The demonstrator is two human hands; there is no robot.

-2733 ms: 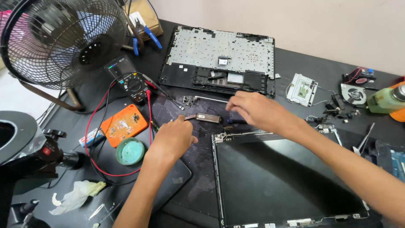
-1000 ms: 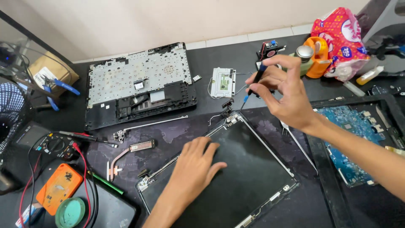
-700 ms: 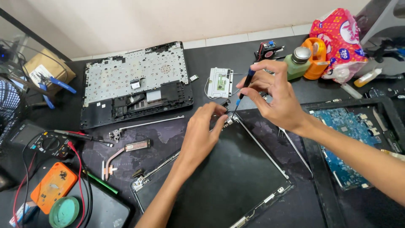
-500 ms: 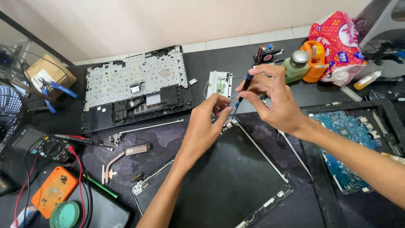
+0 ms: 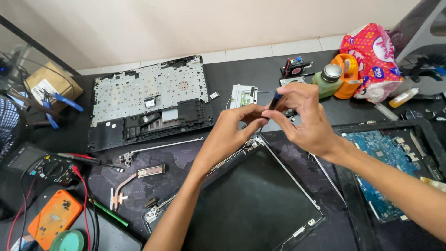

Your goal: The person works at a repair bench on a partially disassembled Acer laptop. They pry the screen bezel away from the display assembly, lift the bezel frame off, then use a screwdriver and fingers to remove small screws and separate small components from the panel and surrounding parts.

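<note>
Head view looks down on a dark worktop (image 5: 241, 74) strewn with laptop parts. Both hands meet above the top corner of a laptop screen panel (image 5: 251, 204) that lies flat and turned at an angle. The right hand (image 5: 304, 118) comes in from the lower right, forearm stretched across a tray with a blue circuit board (image 5: 383, 167). Its fingers are curled in tight around a small screwdriver (image 5: 275, 100) with a dark and blue handle, pinched between thumb and first fingers, the tool tilted with its tip down toward the panel's corner hinge (image 5: 251, 143). The left hand (image 5: 230, 135) rises from the bottom edge, forearm lying over the panel, wrist bent up. Its thumb and forefinger are nearly closed and touch the screwdriver's shaft just below the right hand's fingertips; whether it pinches a screw there I cannot tell. Behind the hands lies a small silver touchpad board (image 5: 244, 95), and further left an upturned keyboard case (image 5: 148, 100). A copper heat pipe (image 5: 139, 179) rests left of the panel, with a multimeter (image 5: 51, 169) and its red leads near the left edge. A green bottle (image 5: 329, 80) stands beyond the right hand.
</note>
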